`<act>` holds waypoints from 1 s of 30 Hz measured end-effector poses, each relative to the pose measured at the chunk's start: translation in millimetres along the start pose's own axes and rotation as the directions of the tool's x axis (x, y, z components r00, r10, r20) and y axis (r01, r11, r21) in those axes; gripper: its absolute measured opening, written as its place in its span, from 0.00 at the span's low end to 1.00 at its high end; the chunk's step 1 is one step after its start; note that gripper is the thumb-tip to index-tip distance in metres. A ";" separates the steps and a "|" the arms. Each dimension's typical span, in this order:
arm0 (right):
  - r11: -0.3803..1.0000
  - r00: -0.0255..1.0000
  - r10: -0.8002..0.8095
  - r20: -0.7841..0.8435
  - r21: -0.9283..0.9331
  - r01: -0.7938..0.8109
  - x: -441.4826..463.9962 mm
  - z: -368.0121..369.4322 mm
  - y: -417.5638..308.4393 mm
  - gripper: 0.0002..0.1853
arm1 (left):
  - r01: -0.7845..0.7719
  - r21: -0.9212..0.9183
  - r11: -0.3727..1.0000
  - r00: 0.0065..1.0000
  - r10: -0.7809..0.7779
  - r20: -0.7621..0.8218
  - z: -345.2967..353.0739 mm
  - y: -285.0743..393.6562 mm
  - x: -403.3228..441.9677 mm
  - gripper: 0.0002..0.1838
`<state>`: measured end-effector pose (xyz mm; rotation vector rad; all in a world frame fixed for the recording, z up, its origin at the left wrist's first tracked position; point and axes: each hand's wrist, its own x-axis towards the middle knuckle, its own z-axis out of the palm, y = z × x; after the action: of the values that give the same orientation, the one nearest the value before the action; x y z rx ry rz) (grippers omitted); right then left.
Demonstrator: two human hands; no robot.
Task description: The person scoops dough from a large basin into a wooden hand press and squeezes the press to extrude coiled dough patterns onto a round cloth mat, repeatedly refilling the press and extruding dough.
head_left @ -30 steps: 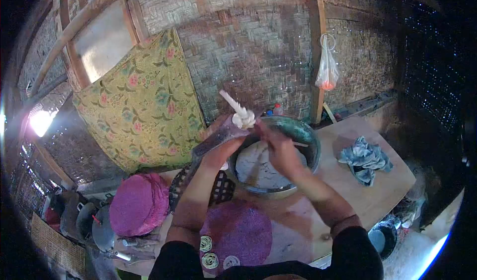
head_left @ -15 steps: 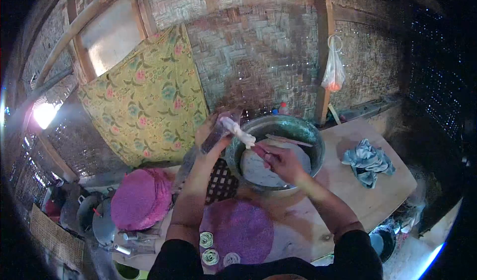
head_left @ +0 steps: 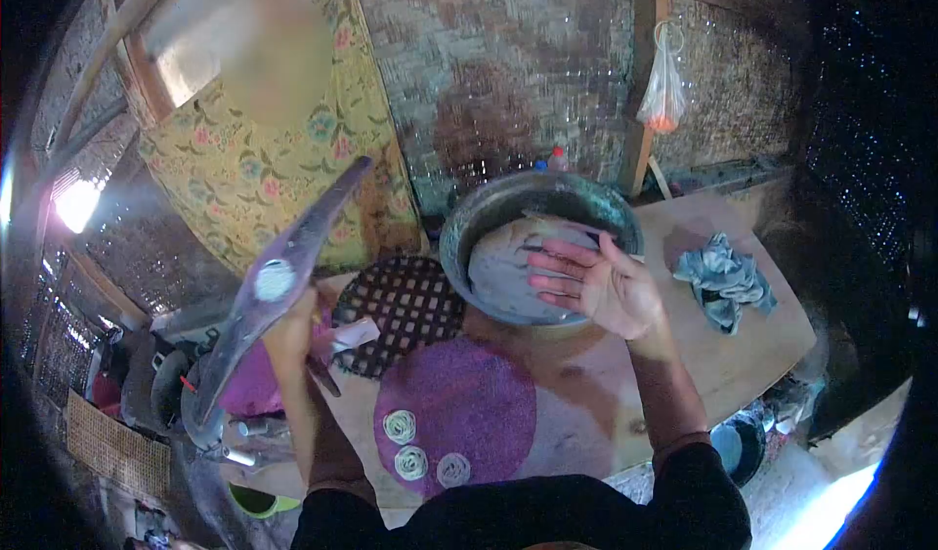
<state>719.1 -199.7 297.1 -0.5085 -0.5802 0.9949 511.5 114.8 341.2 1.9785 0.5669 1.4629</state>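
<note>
My left hand grips a long dark wooden dough press, raised at the left and tilted. A round opening near its middle shows white dough. A pale block-like piece juts out to the right of this hand; whether it belongs to the press I cannot tell. My right hand is held over the large metal basin, palm showing and fingers spread, with nothing in it. Inside the basin lies a mass of whitish dough, with a flat stick across the far part.
A round purple mat bears pale noodle-like coils. Behind it lies a dark openwork tray. A crumpled grey-blue cloth is on the wooden table at right. More purple mats and pots stand at left.
The press has swung left, turning its dough-filled opening into view. My right hand has left the dough at the press and opened over the basin.
</note>
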 end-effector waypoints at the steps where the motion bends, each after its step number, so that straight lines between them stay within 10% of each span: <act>1: 1.000 1.000 0.016 -0.011 0.011 -0.015 -4.7 -1.3 9.8 0.37 | 0.017 0.012 1.000 1.000 -0.017 0.008 -16.0 -8.8 -3.8 0.08; 3: 0.980 0.954 0.142 0.266 -0.176 -0.096 -20.7 -4.4 37.3 0.36 | 0.332 0.130 0.934 0.929 -0.348 0.128 -47.4 -15.6 -14.2 0.09; 7: 0.697 0.697 0.532 0.482 -0.716 -0.037 -73.3 45.2 126.9 0.24 | 0.282 0.188 0.941 0.959 -0.272 -0.078 -109.9 -42.3 -51.9 0.15; 11: 0.643 0.611 0.559 0.561 -0.758 0.107 -112.1 -9.2 148.2 0.22 | 0.196 -0.111 0.974 0.965 -0.212 -0.152 -177.6 -70.6 -80.0 0.17; 13: 0.428 0.552 0.809 0.202 -0.847 -0.316 -131.6 -38.6 124.2 0.24 | 0.236 0.000 0.972 0.945 -0.229 -0.234 -180.7 -30.6 -85.7 0.18; 16: 0.091 0.487 0.872 -0.057 -0.957 -0.275 -137.1 -23.7 129.0 0.27 | 0.323 -0.150 0.935 0.904 -0.351 -0.244 -239.7 -76.3 -101.0 0.18; 19: 0.371 0.728 0.628 0.276 -0.928 0.032 -127.7 0.2 120.2 0.28 | 0.254 -0.042 0.966 0.916 -0.254 -0.310 -239.6 -69.8 -100.8 0.18; 30: 0.928 0.552 0.308 0.775 -0.373 0.007 -110.3 81.8 76.4 0.23 | 0.149 -0.083 0.985 0.891 -0.170 -0.420 -230.1 -30.7 -108.7 0.23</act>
<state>571.1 -251.4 285.0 -0.3625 -1.6227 1.3039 260.0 115.8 292.1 1.5319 0.8499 1.7942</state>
